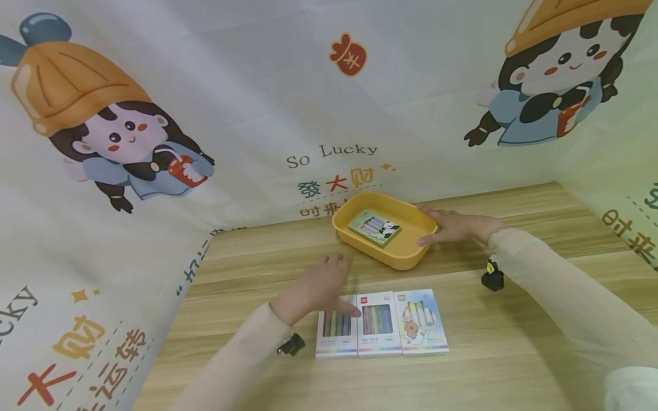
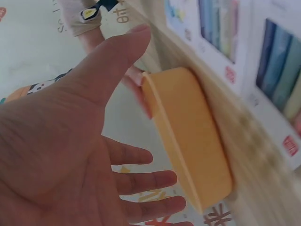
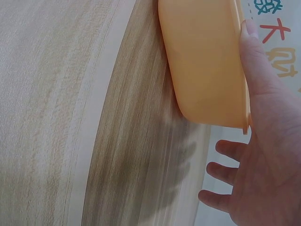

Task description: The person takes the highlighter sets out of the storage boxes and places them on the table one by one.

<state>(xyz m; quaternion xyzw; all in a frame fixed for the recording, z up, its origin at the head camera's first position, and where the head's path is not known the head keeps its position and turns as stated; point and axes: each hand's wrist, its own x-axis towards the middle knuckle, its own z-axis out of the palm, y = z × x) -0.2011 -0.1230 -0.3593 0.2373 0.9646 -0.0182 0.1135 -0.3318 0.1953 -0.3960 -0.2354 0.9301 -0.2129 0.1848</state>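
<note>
In the head view, my right hand [image 1: 452, 225] is at the right end of a yellow plastic basket [image 1: 403, 264], its thumb touching the rim. The right wrist view shows that thumb along the rim of the basket [image 3: 207, 66], with three fingers spread past its end. A small green box of pens with a panda picture [image 1: 375, 228] lies inside the basket. My left hand [image 1: 316, 288] hovers with fingers extended and nothing in them, its thumb over two white window boxes of coloured sticks, the left box [image 1: 336, 345] and the middle box [image 1: 379, 342].
To the right of these, in the same row, lies a white box with pictured markers and a bear [image 1: 424, 325]. The wooden table [image 1: 247, 274] meets a printed cloth [image 1: 247, 114] at the back and sides, with the basket close to the back cloth.
</note>
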